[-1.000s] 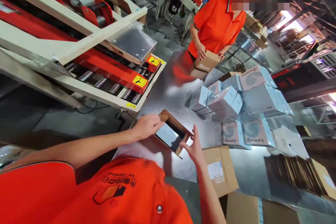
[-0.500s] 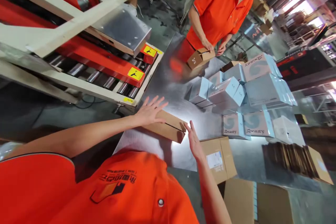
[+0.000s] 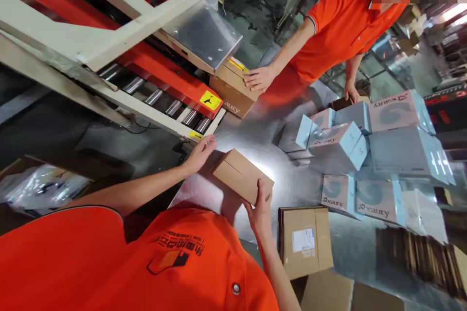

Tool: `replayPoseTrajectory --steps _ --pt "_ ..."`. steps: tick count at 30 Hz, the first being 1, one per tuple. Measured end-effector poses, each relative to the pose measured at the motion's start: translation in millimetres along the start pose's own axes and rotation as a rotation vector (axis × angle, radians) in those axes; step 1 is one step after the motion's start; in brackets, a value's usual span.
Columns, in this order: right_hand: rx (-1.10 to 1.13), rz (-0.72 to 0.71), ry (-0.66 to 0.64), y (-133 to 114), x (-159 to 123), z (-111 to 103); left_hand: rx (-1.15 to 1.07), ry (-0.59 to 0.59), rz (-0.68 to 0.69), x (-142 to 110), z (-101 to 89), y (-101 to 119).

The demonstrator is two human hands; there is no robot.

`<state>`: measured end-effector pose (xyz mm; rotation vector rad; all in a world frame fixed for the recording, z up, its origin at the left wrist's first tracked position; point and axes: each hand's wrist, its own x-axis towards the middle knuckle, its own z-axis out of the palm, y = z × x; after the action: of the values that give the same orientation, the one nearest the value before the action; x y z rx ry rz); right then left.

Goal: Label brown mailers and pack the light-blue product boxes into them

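Observation:
A small brown cardboard box (image 3: 242, 175) rests tilted on the metal table (image 3: 262, 143) in front of me. My right hand (image 3: 260, 211) grips its near right end, with a finger up along the end face and the thumb at the lower edge. My left hand (image 3: 200, 154) is off to the left of the box, apart from it. Its fingers stretch out toward the conveyor corner, holding nothing. The box's underside is hidden.
A roller conveyor (image 3: 160, 112) with red guides stands at left. Across the table a co-worker's hand (image 3: 257, 79) presses a larger carton (image 3: 233, 90) at its mouth. Pale blue printed boxes (image 3: 394, 150) are stacked at right, near a labelled carton (image 3: 306, 243) and flat cardboard (image 3: 419, 257).
My left hand has lifted off the box and moved left. The box has turned, and my right hand has closed on its end. The co-worker's carton has moved to the conveyor.

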<state>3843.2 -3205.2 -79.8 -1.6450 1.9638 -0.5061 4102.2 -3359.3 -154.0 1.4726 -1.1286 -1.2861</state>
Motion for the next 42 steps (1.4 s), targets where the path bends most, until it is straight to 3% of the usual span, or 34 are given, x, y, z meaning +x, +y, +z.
replayPoseTrajectory --steps 6,13,17,21,26,36,42 --pt "0.019 0.012 -0.002 7 24 10 0.232 -0.047 0.187 -21 12.9 -39" --pt "-0.010 0.137 0.173 -16 109 11 0.483 -0.113 0.395 -34 16.3 -53" --pt "-0.040 0.064 0.180 -26 156 5 0.651 -0.163 0.504 -39 15.5 -52" --pt "-0.074 -0.027 0.180 -17 199 1 0.675 -0.163 0.524 -37 16.7 -55" --pt "-0.114 -0.036 0.165 -15 247 0 0.661 -0.185 0.507 -36 16.7 -54" --pt "-0.100 -0.128 0.084 -67 300 -6 0.628 -0.220 0.472 -37 16.0 -52" --pt "-0.092 -0.247 0.020 -108 337 12 0.678 -0.243 0.503 -36 16.7 -52"
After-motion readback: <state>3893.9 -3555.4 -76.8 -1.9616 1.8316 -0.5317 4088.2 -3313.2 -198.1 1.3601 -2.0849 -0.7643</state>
